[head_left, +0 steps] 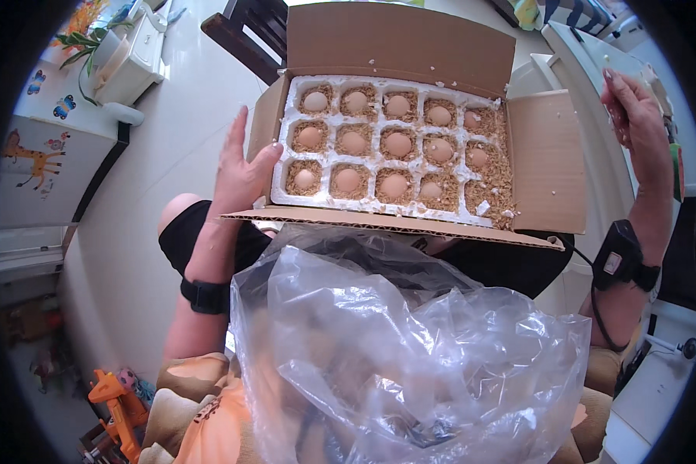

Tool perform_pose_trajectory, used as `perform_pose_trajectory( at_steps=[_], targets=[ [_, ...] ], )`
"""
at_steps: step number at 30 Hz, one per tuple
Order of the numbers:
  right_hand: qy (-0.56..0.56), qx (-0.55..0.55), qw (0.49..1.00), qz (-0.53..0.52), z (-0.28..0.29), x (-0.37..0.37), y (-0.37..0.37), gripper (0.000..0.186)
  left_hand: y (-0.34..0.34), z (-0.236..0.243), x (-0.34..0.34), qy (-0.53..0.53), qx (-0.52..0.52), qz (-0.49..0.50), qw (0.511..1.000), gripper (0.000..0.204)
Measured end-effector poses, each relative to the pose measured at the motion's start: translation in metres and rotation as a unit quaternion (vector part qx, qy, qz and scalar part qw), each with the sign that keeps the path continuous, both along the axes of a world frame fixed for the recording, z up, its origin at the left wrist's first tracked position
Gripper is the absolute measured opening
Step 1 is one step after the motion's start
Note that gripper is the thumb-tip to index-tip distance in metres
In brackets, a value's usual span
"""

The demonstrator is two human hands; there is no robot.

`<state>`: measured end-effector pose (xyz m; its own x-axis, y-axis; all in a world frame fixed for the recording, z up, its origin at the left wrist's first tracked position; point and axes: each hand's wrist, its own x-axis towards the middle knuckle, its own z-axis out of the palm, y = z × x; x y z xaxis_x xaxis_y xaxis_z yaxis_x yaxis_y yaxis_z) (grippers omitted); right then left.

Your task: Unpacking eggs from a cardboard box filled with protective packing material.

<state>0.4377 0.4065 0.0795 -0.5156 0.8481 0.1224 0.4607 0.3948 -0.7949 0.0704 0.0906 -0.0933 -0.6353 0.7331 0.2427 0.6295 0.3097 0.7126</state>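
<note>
We see the pale floor (pixel 170 155) all around, and a dark chair (pixel 247 31) stands past the box. A big clear plastic bag (pixel 410 356) sits crumpled in our lap, close to us, and it hides what is under it. Just past the bag is the open cardboard box (pixel 394 46), resting on our knees with its flaps folded out. Inside the box lies a white foam tray (pixel 363 127) with little square holes, each packed with wood shavings (pixel 499 178). Brown eggs (pixel 397 144) sit in the holes, and the holes at the right end look filled with shavings only. Our left hand (pixel 236 174) is flat against the left side of the box, fingers straight and a little apart, thumb touching the foam edge. Our right hand (pixel 634 108) is up in the air to the right, well apart from the box, with its fingers loosely bent and holding nothing. A black band (pixel 205 295) is on our left wrist, and a small black gadget (pixel 619 259) is strapped on the right one. We think it is best to keep the box level and steady with the left hand, and to lift eggs softly, one at a time.
</note>
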Motion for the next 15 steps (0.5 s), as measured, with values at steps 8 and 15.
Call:
perform_pose_trajectory(
  at_steps=[8, 15],
  targets=[
    [-0.112, -0.067, 0.974, 0.183, -0.005, -0.066, -0.061, 0.025, -0.013, 0.103, 0.042, -0.321, 0.062, -0.299, 0.897, 0.074],
    [-0.086, -0.072, 0.972, 0.208, -0.056, -0.044, -0.077, 0.028, -0.029, 0.111, 0.054, -0.12, -0.153, -0.427, 0.883, 0.085]
  ],
)
